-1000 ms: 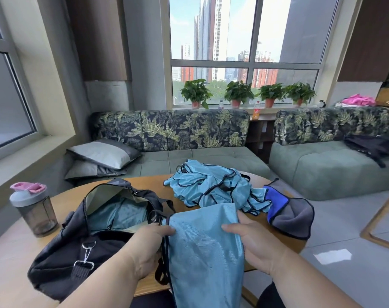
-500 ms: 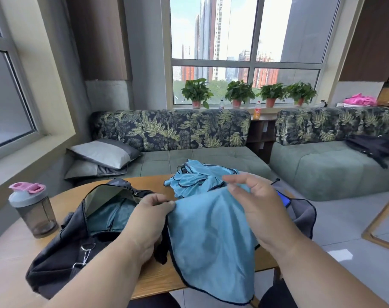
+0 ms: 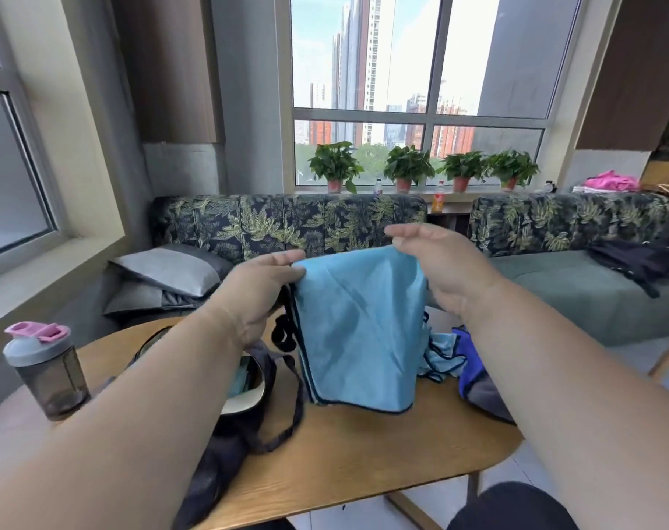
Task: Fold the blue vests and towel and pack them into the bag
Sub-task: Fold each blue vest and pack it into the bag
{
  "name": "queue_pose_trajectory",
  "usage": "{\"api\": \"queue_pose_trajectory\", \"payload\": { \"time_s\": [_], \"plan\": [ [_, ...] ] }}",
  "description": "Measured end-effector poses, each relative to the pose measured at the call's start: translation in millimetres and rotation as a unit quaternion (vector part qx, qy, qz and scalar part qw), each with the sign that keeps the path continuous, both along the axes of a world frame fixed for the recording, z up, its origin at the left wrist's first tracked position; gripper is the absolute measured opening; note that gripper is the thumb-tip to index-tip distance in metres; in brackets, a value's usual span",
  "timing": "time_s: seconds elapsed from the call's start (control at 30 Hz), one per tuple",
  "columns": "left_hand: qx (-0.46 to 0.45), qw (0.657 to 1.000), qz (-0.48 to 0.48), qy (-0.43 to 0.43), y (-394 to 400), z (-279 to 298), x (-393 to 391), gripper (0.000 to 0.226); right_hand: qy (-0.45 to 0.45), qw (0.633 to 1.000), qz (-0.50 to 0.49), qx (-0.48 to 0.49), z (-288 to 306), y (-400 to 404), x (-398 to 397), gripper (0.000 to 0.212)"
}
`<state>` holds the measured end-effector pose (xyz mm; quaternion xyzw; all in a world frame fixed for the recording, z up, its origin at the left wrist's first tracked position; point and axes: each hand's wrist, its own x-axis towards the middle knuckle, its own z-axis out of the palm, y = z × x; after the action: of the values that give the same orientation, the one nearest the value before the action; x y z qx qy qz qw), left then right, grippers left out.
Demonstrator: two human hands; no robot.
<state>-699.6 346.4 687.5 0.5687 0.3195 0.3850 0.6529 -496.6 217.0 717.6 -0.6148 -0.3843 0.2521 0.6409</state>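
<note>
You hold a blue vest [image 3: 357, 330], now lifted off the table [image 3: 382, 453] and hanging doubled, pinched at its top corners by your left hand [image 3: 260, 288] and right hand [image 3: 445, 269]. The open bag [image 3: 233, 422] sits lower left, ready for it.

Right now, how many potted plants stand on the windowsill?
4, in a row on the sill behind the sofa: the first plant at the left, the second plant, the third plant, the fourth plant at the right. None seems hidden.
</note>
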Motion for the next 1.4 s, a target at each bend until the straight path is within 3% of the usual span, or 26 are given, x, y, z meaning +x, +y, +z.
{"api": "queue_pose_trajectory", "payload": {
  "time_s": [0.07, 0.17, 0.3, 0.4, 0.47, 0.6, 0.83, 0.97, 1.03, 1.2, 1.4],
  "plan": [
    [0.039, 0.999, 0.009, -0.033, 0.4, 8.2, -7.3, 0.033, -0.011, 0.999, -0.016, 0.025, 10.6, -0.6, 3.5, 0.018],
    [0.064, 0.998, 0.004, -0.002, -4.9, -23.3, -23.2, 0.043, -0.033, 0.999, -0.02, 0.0, -19.9, -8.3, 5.2, 0.016],
    [0.048, 0.993, -0.008, 0.106, -30.8, -126.9, -41.0, 0.039, 0.001, 0.992, -0.02, -0.127, -136.7, -28.4, -11.2, 0.015],
    [0.093, 0.961, -0.005, 0.26, -55.8, -209.9, -59.0, 0.032, 0.007, 0.971, -0.004, -0.237, -215.3, -51.7, -25.2, 0.018],
    [0.107, 0.944, -0.028, 0.312, -64.3, -245.8, -69.3, 0.032, 0.018, 0.96, 0.023, -0.277, -249.1, -66.2, -31.6, 0.017],
    [0.156, 0.908, -0.052, 0.385, -61.0, -264.4, -79.6, 0.03, 0.045, 0.949, 0.04, -0.31, -277.7, -76.3, -34.2, 0.019],
    [0.182, 0.896, -0.086, 0.396, -70.7, -275.8, -91.2, 0.044, 0.012, 0.936, 0.111, -0.333, -287.2, -88.9, -30.4, 0.019],
    [0.231, 0.88, -0.074, 0.409, -75.4, -284.4, -92.6, 0.054, -0.091, 0.915, 0.131, -0.37, -290.4, -95.5, -27.5, 0.056],
    [0.253, 0.873, -0.062, 0.413, -75.3, -289.2, -91.8, 0.054, -0.141, 0.904, 0.126, -0.383, -292.8, -96.9, -29.9, 0.061],
    [0.312, 0.851, -0.035, 0.422, -69.6, -293.4, -92.0, 0.04, -0.368, 0.848, 0.062, -0.377, -290.1, -94.5, -37.9, 0.034],
    [0.325, 0.866, 0.003, 0.38, -69.4, -288.9, -107.0, 0.032, -0.475, 0.83, 0.041, -0.29, -286.6, -97.3, -37.7, 0.018]
  ]
}}
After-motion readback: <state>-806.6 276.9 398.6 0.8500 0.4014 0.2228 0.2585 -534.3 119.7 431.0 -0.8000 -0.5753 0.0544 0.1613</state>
